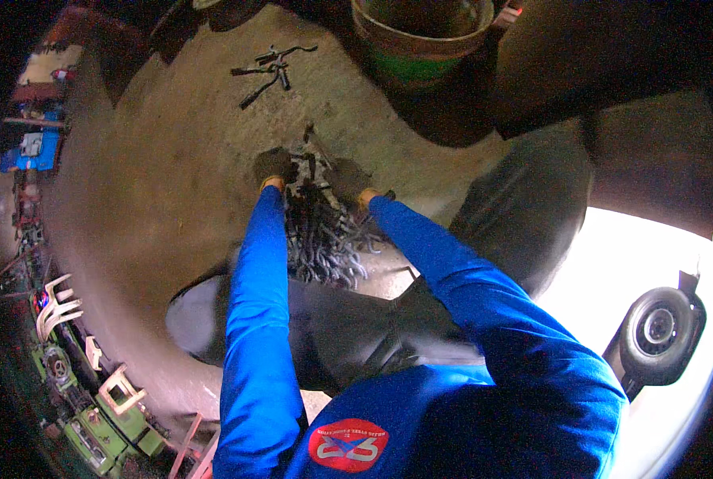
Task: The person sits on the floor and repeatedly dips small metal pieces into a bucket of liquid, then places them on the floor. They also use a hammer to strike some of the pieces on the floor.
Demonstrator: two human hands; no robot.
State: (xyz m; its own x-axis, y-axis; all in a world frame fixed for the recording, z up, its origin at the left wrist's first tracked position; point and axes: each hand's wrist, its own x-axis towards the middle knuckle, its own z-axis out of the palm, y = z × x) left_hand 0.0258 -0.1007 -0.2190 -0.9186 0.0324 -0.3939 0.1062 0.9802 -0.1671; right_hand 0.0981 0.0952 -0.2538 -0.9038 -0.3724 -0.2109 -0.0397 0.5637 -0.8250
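Observation:
A heap of dark metal rods with curved, hook-like ends (324, 243) lies on the floor between my legs. At the left of the heap's far end is my left hand (276, 165), in a dark glove with a yellowish cuff; its fingers are too dark to make out. My right hand (348, 180), gloved alike, is at the right side of the heap. It appears closed on the near end of a slim metal rod (317, 144), which slants away to the far left. Farther off, several similar metal pieces (272, 72) lie loosely crossed on the floor.
A large round tub with a green side (424, 68) stands at the far right. My bent legs in grey trousers (524, 199) flank the heap. A wheel with a tyre (657, 327) is at the right, in bright light. Green machinery (105, 435) and a white plastic chair (55, 307) line the left.

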